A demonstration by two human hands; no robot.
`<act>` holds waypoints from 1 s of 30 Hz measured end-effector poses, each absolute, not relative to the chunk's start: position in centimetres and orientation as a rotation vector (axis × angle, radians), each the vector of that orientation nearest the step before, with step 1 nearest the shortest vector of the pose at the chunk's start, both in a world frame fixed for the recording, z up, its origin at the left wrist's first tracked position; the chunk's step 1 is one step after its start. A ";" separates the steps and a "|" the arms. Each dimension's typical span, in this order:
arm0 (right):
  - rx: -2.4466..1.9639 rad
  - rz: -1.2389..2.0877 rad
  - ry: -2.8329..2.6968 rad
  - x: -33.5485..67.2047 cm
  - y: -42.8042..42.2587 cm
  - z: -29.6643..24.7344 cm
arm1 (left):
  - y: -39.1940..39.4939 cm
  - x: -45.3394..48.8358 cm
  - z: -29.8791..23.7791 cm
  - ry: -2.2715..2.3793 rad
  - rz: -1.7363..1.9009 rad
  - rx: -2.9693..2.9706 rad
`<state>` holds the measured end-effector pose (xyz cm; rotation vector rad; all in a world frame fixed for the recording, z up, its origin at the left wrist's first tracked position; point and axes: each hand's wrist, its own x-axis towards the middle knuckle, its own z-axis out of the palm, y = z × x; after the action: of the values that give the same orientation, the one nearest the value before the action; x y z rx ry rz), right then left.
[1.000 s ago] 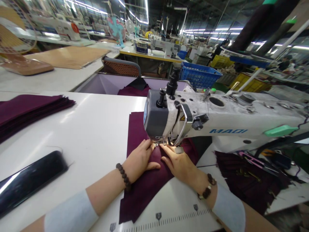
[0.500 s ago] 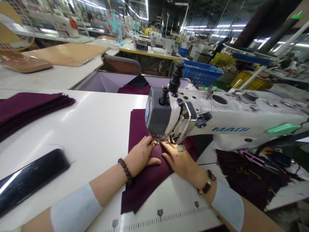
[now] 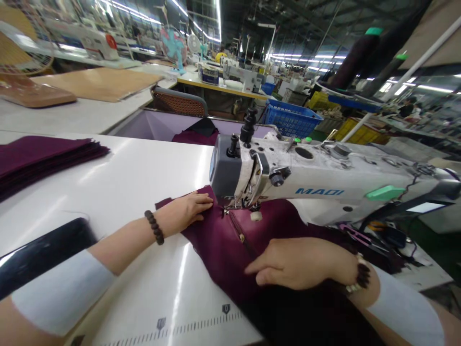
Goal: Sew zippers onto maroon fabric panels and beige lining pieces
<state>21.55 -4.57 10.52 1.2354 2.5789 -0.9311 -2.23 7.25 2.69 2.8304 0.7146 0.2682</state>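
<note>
Our left hand (image 3: 184, 211) and right hand (image 3: 304, 262) are now wider apart, leaving a zip (image 3: 242, 237) exposed on cloth (image 3: 223, 252) under the machine (image 3: 324, 173); left lies flat, right's grip we can't tell.

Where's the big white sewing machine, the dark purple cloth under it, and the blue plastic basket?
Big white sewing machine (image 3: 317, 179): head view, long arm.
Dark purple cloth (image 3: 219, 250): head view, flat upper surface.
Blue plastic basket (image 3: 291, 120): head view, front side.
</note>
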 end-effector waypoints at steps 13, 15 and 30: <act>1.948 -0.219 2.649 18.6 -5.4 0.7 | 0.4 0.9 0.5 0.884 0.420 2.953; 1.957 -0.218 2.645 18.5 -5.5 0.8 | 0.3 0.9 0.1 0.908 0.462 2.959; 1.959 -0.282 2.656 18.5 -5.5 0.9 | -0.3 1.8 -2.3 0.922 0.496 2.969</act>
<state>18.51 -5.48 0.91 1.9589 2.6559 -0.2820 1.84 -0.32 -2.35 2.9691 0.9216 0.4964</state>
